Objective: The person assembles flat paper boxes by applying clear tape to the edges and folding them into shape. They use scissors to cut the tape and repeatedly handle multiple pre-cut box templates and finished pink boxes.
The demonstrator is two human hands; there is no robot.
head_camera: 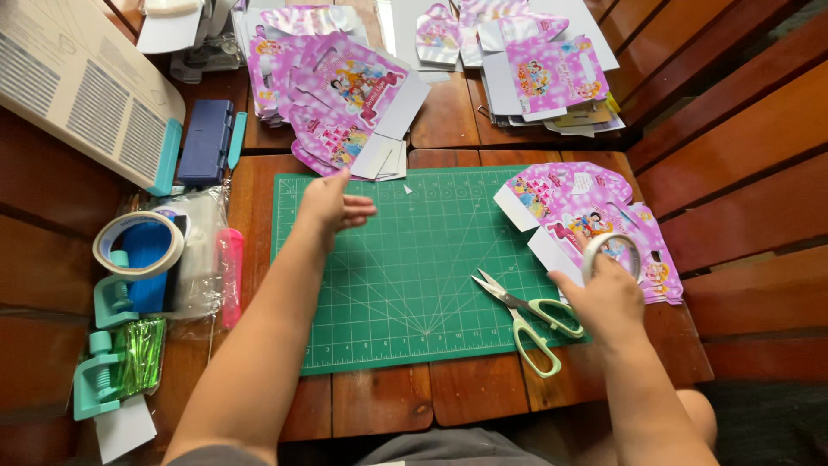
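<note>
My left hand (331, 205) hovers over the far left corner of the green cutting mat (405, 285), fingers apart and holding nothing, just below a pile of pink printed box cutouts (341, 91). My right hand (604, 298) grips a roll of clear tape (611, 252) at the mat's right edge, above another stack of flat pink cutouts (595, 220). Green-handled scissors (526, 315) lie shut on the mat, right beside my right hand.
A tape dispenser with a large tape roll (138, 250) sits at the left beside a pink tube (230, 276). A blue case (205, 142) and a white ribbed appliance (82, 91) lie at the far left. More pink cutouts (543, 78) are stacked at the far right.
</note>
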